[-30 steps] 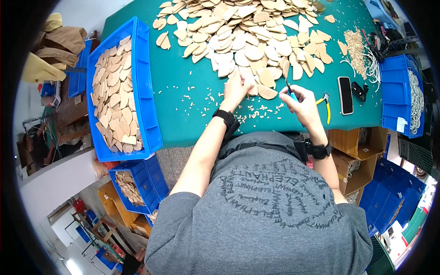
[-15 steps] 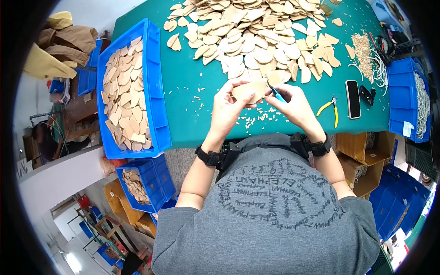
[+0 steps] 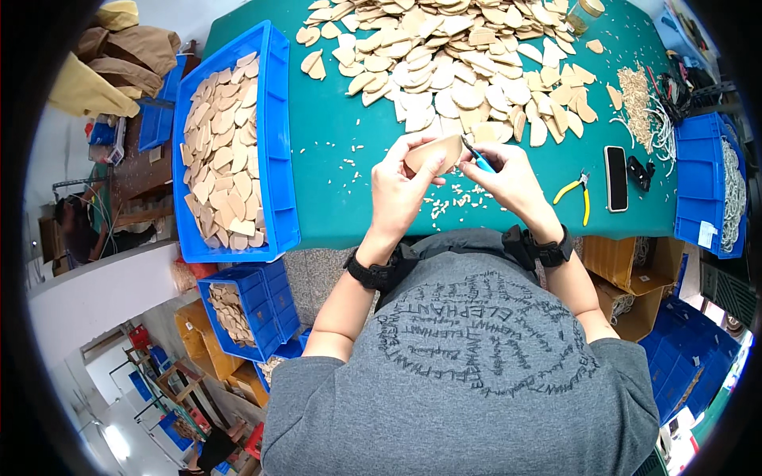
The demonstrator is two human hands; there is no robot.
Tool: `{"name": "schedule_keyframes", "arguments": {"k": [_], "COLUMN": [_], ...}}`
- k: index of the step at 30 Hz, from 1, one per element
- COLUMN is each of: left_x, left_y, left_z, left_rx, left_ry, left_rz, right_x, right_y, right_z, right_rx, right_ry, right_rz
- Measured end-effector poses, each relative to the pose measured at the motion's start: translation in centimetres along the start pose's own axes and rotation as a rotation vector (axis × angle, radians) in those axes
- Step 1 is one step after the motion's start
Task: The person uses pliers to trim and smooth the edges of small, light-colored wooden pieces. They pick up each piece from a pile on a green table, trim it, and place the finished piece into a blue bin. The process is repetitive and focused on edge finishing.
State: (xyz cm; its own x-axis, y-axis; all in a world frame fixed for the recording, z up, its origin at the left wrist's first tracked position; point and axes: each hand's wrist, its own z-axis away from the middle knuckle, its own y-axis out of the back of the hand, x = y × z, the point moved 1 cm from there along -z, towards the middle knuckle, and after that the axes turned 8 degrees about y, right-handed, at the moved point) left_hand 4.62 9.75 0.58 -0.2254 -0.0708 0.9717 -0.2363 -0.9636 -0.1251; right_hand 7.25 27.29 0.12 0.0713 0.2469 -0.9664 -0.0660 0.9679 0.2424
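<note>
My left hand (image 3: 397,184) pinches a flat, tan half-round piece (image 3: 433,154) between thumb and fingers, above the near part of the green table (image 3: 325,198). Closed around blue-handled cutting pliers (image 3: 483,164), my right hand (image 3: 513,181) holds their dark jaws at the right edge of the piece. Whether the jaws bite into it, I cannot tell. Small pale offcuts (image 3: 448,202) lie scattered on the table just below both hands. Beyond them spreads a big heap of similar tan pieces (image 3: 444,67).
A blue crate (image 3: 278,143) of tan pieces stands at the left. To the right lie yellow-handled pliers (image 3: 586,205), a phone (image 3: 616,181) and a heap of shavings (image 3: 635,99) beside white cords. Another blue crate (image 3: 698,178) is at the right edge, a jar (image 3: 585,16) at the back.
The whole view has shifted slightly. The tan piece is tilted more in my left hand; both hands keep their hold beside each other.
</note>
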Motion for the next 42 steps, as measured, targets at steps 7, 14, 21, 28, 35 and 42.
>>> {"name": "schedule_keyframes", "arguments": {"k": [7, 14, 21, 28, 35, 42], "left_x": [-0.5, -0.3, -1.3, -14.1, -13.6, -5.7], "left_y": [0.7, 3.5, 12.1, 2.8, 3.3, 2.1], "left_z": [-0.3, -0.1, -3.3, -6.4, -6.5, -3.1], "left_rx": [-0.044, 0.055, 0.774, 0.222, 0.029, -0.225], "left_ry": [0.025, 0.022, -0.392, 0.213, 0.185, 0.261], "left_rz": [-0.032, 0.056, -0.82, -1.197, -0.288, 0.329], "right_x": [0.7, 1.6, 2.4, 2.9, 4.0, 2.2], "right_y": [-0.3, 0.0, 2.3, 2.1, 1.6, -0.4], "right_z": [-0.3, -0.7, 0.2, 1.0, 1.7, 0.9], "right_rx": [-0.004, 0.069, 0.16, 0.156, 0.139, -0.039], "right_ry": [-0.013, -0.038, -0.089, -0.1, -0.045, -0.003], "right_rz": [0.031, -0.096, -0.069, -0.067, -0.029, -0.011]}}
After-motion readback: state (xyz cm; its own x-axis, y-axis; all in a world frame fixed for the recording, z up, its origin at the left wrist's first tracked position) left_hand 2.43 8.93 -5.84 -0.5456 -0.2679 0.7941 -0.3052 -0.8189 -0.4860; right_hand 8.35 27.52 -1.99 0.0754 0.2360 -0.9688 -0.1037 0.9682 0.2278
